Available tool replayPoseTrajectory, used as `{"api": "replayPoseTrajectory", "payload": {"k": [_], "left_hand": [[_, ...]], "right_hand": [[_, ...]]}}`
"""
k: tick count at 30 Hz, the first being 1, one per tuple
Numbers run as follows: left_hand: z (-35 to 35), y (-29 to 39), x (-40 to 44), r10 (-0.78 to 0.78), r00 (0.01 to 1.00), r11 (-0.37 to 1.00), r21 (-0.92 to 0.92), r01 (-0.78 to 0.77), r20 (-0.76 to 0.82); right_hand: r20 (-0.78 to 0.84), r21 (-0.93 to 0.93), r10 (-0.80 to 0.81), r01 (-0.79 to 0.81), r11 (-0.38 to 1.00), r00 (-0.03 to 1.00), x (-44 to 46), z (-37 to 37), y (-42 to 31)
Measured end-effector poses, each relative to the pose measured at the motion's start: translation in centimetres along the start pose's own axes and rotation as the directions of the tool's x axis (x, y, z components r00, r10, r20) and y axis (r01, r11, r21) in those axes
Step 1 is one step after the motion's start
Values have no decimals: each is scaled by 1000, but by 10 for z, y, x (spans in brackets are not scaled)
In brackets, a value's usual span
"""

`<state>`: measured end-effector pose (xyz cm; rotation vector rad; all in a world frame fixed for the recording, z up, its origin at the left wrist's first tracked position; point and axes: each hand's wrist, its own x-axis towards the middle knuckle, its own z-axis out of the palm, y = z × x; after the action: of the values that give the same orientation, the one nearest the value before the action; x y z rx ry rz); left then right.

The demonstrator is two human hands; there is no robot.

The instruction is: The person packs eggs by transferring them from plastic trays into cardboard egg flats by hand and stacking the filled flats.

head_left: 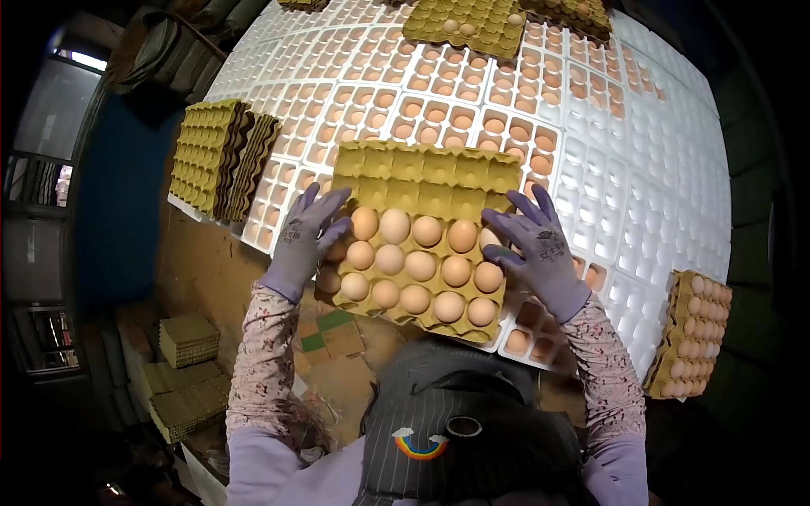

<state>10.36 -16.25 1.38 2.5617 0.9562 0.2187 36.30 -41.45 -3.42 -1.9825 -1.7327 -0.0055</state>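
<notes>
A yellow egg tray [426, 169] lies in front of me, its near rows filled with brown eggs [420, 266] and its far rows bare. My left hand [308, 240], in a purple-grey glove, is at the tray's left side, fingers apart and tips by the end eggs. At the opposite side is my right hand [540, 249], gloved alike. Its fingers are spread, with thumb and fingertips around a partly covered egg at the row's end. Whether either hand bears weight cannot be made out. Beneath the yellow tray are white trays [591, 181], many holding eggs.
Stacked yellow trays [207, 160] stand at the left edge. An egg-filled tray stack [692, 333] sits at the right edge. Further back is another yellow tray [464, 25] with a few eggs. More stacked trays [187, 341] are low on the left, near flattened cardboard [342, 337].
</notes>
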Motion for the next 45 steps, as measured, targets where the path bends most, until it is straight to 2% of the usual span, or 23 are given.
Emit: {"api": "replayPoseTrajectory", "payload": {"k": [2,3,6,8,10,11,12,14,16,18,20,21,23,28,29,30,31,34,36,39,42,44,45], "left_hand": [[3,-37,13,282,946,954,61,-295,158],[4,-49,19,328,928,936,68,-344,177],[-2,-50,21,148,975,948,-305,-92,163],[-9,-47,27,-62,996,604,-792,90,66],[-13,-65,40,-98,934,276,-893,357,343],[-26,-45,44,-72,880,475,-760,444,469],[-13,-30,42,115,968,819,-573,34,223],[-7,-4,33,214,946,977,-36,-211,244],[0,-3,30,250,941,965,18,-261,229],[-3,-2,31,287,933,947,78,-310,218],[-19,3,34,46,891,994,-105,2,451],[-16,-4,35,47,891,995,-101,-2,451],[-9,-18,38,110,955,856,-515,49,275],[-11,19,48,421,880,896,-252,-366,219],[-3,26,47,416,859,906,-55,-420,298],[3,32,47,395,840,871,139,-471,372],[0,33,54,401,805,861,122,-495,438],[5,21,60,425,848,905,-138,-402,317],[14,2,71,290,863,757,-651,58,414],[-9,30,56,177,690,455,-680,575,702],[-12,79,56,126,699,515,-649,561,704],[4,109,79,251,705,753,-592,289,663],[21,131,80,289,781,677,-695,242,553]], "right_hand": [[42,224,270,-272,936,962,6,-17,-9],[132,688,445,-405,603,886,10,-23,-15],[463,877,534,-450,-165,707,33,-50,-23],[388,538,473,-611,582,791,45,-35,-20],[360,-32,384,-400,916,851,54,-22,-43],[512,-272,429,-334,903,744,65,-18,-47],[510,-279,436,-337,899,742,64,-18,-48],[388,-65,429,-440,896,816,62,-21,-46],[531,487,602,-796,359,596,67,-35,-44],[591,793,346,-604,-82,729,68,-43,-48],[369,754,366,-506,420,854,74,-25,-56],[253,464,301,-388,796,920,77,-14,-63],[350,-150,249,-208,966,903,88,0,-85],[250,-233,267,-210,950,931,73,5,-81],[208,300,399,-447,843,893,59,7,-68],[235,740,520,-499,452,821,44,7,-57],[666,663,579,-729,-170,470,53,-37,-80],[401,835,583,-543,84,706,12,-39,-88],[357,888,570,-458,39,740,-20,-34,-83],[375,925,594,-330,-188,712,-54,-35,-75],[425,905,645,-271,-329,636,-81,-47,-58],[405,885,752,-429,-180,520,-105,-62,-39],[387,870,807,-466,-159,446,-117,-68,-25]]}}
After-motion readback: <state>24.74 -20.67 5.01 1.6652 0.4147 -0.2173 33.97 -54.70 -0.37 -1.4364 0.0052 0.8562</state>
